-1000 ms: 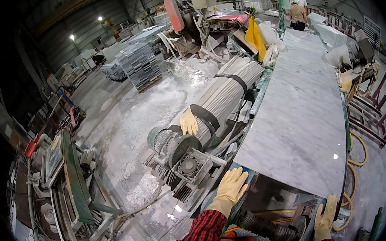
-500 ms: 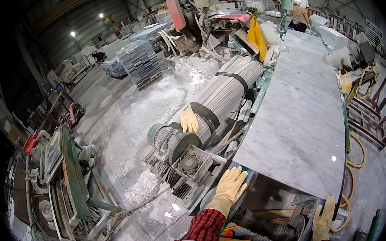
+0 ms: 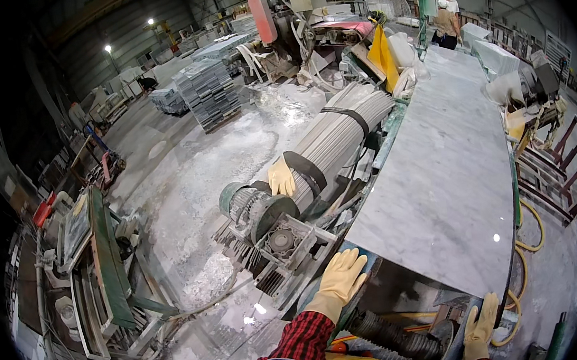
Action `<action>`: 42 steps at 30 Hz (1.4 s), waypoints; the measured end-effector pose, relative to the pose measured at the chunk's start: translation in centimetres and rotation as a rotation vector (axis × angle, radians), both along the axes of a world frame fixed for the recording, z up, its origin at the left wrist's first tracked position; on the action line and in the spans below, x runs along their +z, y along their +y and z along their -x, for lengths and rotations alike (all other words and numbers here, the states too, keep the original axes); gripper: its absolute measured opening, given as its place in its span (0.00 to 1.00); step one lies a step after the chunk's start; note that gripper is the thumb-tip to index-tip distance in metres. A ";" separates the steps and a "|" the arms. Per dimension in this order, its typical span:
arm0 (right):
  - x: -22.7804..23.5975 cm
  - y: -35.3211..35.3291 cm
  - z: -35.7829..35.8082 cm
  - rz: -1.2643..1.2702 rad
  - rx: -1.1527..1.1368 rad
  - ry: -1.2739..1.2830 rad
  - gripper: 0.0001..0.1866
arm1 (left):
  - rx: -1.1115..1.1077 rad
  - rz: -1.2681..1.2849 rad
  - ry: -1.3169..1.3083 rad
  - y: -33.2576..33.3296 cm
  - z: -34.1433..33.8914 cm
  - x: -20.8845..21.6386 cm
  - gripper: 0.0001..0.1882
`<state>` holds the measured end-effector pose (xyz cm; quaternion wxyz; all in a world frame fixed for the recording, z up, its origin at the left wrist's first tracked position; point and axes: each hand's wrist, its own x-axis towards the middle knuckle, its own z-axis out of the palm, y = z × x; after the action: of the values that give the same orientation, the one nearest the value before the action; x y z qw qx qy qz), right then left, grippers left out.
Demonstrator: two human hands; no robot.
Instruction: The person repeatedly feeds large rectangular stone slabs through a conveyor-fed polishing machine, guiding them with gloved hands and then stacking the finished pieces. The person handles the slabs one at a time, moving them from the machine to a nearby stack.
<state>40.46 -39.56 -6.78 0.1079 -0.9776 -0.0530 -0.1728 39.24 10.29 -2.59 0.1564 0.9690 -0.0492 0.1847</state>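
Left hand [image 3: 339,283] and right hand [image 3: 480,329] nearly unmoved; distant person [image 3: 446,24] beyond marble slab [image 3: 441,179] has shifted stance since earlier frame. Head view: left fingers extended, close together, thumb apart, gripping nothing, flat on machine frame; slab lies ahead-right of them, near corner just beyond. Right fingers straight, thumb spread, at slab's near right corner; contact cannot tell. Loose glove [image 3: 280,179] ahead-left of left fingers, beside motor [image 3: 264,213].
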 end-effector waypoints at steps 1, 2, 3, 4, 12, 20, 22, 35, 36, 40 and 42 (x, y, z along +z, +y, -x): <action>-0.3 -0.2 0.1 0.007 0.008 -0.008 0.32 | 0.000 0.000 0.005 0.0 0.1 0.0 0.24; -0.5 -0.3 0.1 0.015 0.016 -0.016 0.32 | 0.001 -0.001 0.010 0.0 0.2 0.1 0.24; -0.7 -0.5 0.1 0.014 0.022 -0.020 0.32 | -0.001 0.005 0.006 0.1 0.2 0.1 0.24; -0.8 -0.7 0.0 0.013 0.027 -0.023 0.32 | -0.003 0.011 0.003 0.1 0.2 0.1 0.24; -1.0 -0.7 0.3 0.004 0.023 -0.022 0.32 | -0.004 0.000 -0.005 0.1 0.5 -0.1 0.25; -0.6 -0.6 0.7 0.007 0.030 -0.022 0.31 | -0.010 -0.012 -0.015 0.2 0.8 -0.3 0.25; -0.8 -0.7 0.8 0.021 0.023 -0.008 0.32 | -0.013 -0.012 -0.010 0.2 0.9 -0.1 0.25; -1.7 -1.1 1.0 0.033 0.032 -0.057 0.31 | -0.010 0.003 -0.015 0.3 1.4 -0.2 0.24; -1.8 -1.2 1.0 0.031 0.034 -0.064 0.32 | -0.011 0.003 -0.017 0.2 1.5 -0.2 0.24; -1.7 -0.9 1.2 0.015 0.043 -0.074 0.32 | -0.008 0.002 -0.014 0.4 1.7 -0.3 0.25; -1.6 -0.9 1.2 0.014 0.047 -0.075 0.32 | -0.010 0.005 -0.010 0.4 1.8 -0.2 0.24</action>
<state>39.25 -40.44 -8.34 0.1031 -0.9697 -0.0812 -0.2062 37.45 10.66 -2.77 0.1593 0.9674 -0.0546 0.1889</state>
